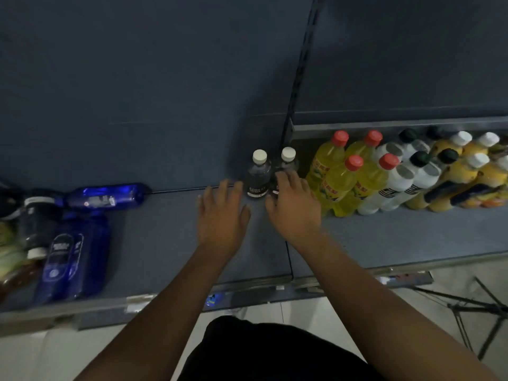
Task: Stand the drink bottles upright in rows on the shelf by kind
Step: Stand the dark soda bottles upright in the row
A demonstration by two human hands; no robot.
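Two clear bottles with white caps stand upright at the back of the grey shelf (165, 237): the left one (257, 174) and the right one (288, 160). My left hand (222, 215) hovers flat with spread fingers just left of the left bottle, holding nothing. My right hand (294, 207) has straight fingers against the lower part of the right bottle and hides it. To the right stand rows of yellow red-capped bottles (341, 182), white dark-capped bottles (398, 182) and orange-yellow bottles (461, 177).
At the left, blue bottles lie on their sides: one (107, 196) along the back, larger ones (71, 254) nearer the front, beside dark and brown bottles (35, 221). A black stand (478, 309) is on the floor at right.
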